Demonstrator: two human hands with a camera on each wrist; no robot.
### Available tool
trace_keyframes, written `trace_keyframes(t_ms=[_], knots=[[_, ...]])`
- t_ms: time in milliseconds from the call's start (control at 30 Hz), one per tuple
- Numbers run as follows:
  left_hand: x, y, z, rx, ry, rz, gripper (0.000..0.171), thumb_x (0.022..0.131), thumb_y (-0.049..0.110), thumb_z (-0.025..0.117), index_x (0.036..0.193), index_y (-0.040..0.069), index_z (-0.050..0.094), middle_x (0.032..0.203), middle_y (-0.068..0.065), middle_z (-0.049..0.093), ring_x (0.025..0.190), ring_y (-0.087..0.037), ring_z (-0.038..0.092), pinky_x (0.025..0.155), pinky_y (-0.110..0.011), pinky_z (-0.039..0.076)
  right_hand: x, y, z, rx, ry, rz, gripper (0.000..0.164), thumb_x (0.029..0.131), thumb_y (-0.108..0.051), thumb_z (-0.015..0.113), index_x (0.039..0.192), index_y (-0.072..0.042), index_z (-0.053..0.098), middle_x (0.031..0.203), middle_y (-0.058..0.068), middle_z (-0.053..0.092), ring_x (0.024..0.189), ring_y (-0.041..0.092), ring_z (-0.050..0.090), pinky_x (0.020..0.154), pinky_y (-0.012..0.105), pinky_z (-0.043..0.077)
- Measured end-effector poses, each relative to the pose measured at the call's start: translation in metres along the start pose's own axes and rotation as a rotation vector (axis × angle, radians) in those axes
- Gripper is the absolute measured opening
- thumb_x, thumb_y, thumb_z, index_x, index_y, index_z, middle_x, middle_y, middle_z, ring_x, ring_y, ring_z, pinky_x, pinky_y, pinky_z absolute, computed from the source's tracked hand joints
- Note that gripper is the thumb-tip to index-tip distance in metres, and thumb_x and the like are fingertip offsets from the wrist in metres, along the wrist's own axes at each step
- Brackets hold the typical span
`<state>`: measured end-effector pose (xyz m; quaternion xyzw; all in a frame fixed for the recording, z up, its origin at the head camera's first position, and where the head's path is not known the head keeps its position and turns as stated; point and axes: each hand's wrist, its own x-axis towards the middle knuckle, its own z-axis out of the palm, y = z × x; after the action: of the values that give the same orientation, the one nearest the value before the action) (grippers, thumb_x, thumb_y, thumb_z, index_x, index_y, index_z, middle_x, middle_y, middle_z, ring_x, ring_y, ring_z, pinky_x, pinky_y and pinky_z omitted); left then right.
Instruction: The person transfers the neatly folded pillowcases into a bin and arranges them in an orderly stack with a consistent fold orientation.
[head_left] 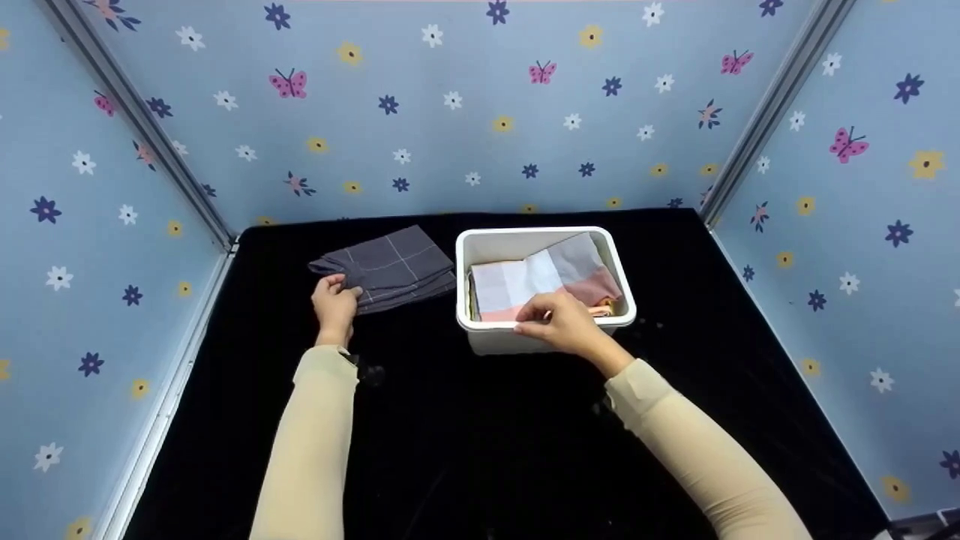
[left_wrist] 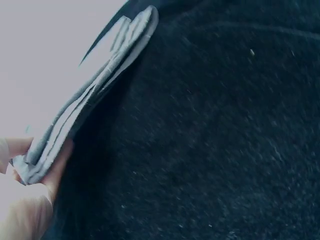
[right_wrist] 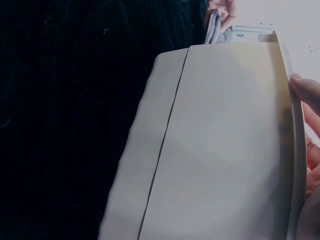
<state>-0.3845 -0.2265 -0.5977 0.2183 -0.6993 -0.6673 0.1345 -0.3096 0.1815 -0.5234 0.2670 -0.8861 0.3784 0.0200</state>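
A folded dark grey cloth (head_left: 405, 259) with thin white check lines lies left of a white plastic bin (head_left: 540, 345). My left hand (head_left: 335, 307) pinches its near left corner, thumb on top and fingers beneath. Stacked layers of the folded cloth (left_wrist: 95, 85) show edge-on in the left wrist view. My right hand (head_left: 559, 322) holds the bin's front rim, with the thumb on the rim and curled fingers on the inner side. Inside the bin sits a folded cloth (head_left: 536, 274) in white, grey and pink blocks, partly covered by that hand.
Other folded fabric (head_left: 602, 308) with orange and yellow shows at the bin's right front corner. Black cloth (head_left: 465, 435) covers the table. Blue flowered panels (head_left: 480, 150) with metal corner posts stand at the back and both sides.
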Motion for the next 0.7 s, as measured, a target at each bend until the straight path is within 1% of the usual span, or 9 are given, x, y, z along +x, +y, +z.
trace_keyframes(t_ms=[67, 167, 267, 367, 467, 600, 700], knots=[[0.000, 0.004, -0.001, -0.047, 0.001, 0.010, 0.033, 0.096, -0.010, 0.065, 0.127, 0.000, 0.061, 0.123, -0.013, 0.064, 0.112, -0.019, 0.059, 0.087, -0.020, 0.049, 0.000, 0.000, 0.000, -0.001, -0.002, -0.004, 0.013, 0.092, -0.023, 0.089, 0.093, -0.012, 0.082, 0.090, 0.001, 0.081, 0.079, 0.009, 0.067, 0.076, 0.026, 0.055], [0.000, 0.011, -0.004, -0.089, -0.015, 0.033, 0.033, 0.093, -0.012, 0.066, 0.123, 0.000, 0.062, 0.112, -0.006, 0.064, 0.104, -0.014, 0.058, 0.083, -0.016, 0.048, 0.000, 0.000, 0.001, -0.004, -0.004, -0.005, 0.013, 0.092, -0.023, 0.089, 0.094, -0.012, 0.082, 0.090, 0.001, 0.081, 0.080, 0.009, 0.068, 0.077, 0.027, 0.056], [-0.001, 0.015, -0.007, -0.111, -0.055, 0.048, 0.035, 0.093, -0.014, 0.067, 0.125, -0.003, 0.061, 0.108, -0.004, 0.063, 0.099, -0.011, 0.058, 0.083, -0.016, 0.049, 0.000, 0.000, 0.001, -0.006, -0.004, -0.001, 0.013, 0.091, -0.023, 0.089, 0.093, -0.012, 0.082, 0.090, 0.001, 0.081, 0.080, 0.009, 0.068, 0.077, 0.027, 0.057], [-0.003, 0.020, -0.012, -0.131, -0.090, 0.045, 0.039, 0.092, -0.015, 0.067, 0.129, -0.006, 0.060, 0.106, -0.005, 0.064, 0.095, -0.010, 0.059, 0.081, -0.015, 0.051, 0.000, 0.000, 0.001, 0.000, -0.001, -0.005, 0.012, 0.091, -0.021, 0.089, 0.093, -0.012, 0.082, 0.089, 0.001, 0.080, 0.080, 0.009, 0.067, 0.077, 0.027, 0.057], [-0.004, 0.026, -0.020, -0.165, -0.117, 0.027, 0.041, 0.093, -0.015, 0.068, 0.132, -0.005, 0.059, 0.105, -0.003, 0.063, 0.090, -0.008, 0.061, 0.074, -0.015, 0.053, 0.001, 0.000, 0.001, 0.007, 0.002, -0.017, 0.011, 0.091, -0.019, 0.089, 0.093, -0.011, 0.082, 0.089, 0.002, 0.080, 0.080, 0.010, 0.067, 0.077, 0.026, 0.056], [-0.008, 0.039, -0.031, -0.249, -0.164, -0.022, 0.040, 0.095, -0.013, 0.068, 0.131, 0.003, 0.059, 0.104, 0.002, 0.066, 0.082, -0.007, 0.066, 0.066, -0.017, 0.056, 0.001, 0.000, 0.001, 0.009, 0.001, -0.024, 0.010, 0.091, -0.018, 0.089, 0.093, -0.010, 0.082, 0.089, 0.003, 0.080, 0.080, 0.010, 0.067, 0.078, 0.026, 0.056], [-0.012, 0.048, -0.039, -0.280, -0.205, -0.043, 0.038, 0.097, -0.012, 0.067, 0.129, 0.007, 0.059, 0.105, 0.004, 0.066, 0.080, -0.008, 0.069, 0.064, -0.019, 0.058, 0.000, 0.000, 0.000, 0.008, 0.001, -0.025, 0.011, 0.091, -0.018, 0.089, 0.093, -0.010, 0.082, 0.088, 0.003, 0.080, 0.080, 0.009, 0.067, 0.078, 0.026, 0.057]])
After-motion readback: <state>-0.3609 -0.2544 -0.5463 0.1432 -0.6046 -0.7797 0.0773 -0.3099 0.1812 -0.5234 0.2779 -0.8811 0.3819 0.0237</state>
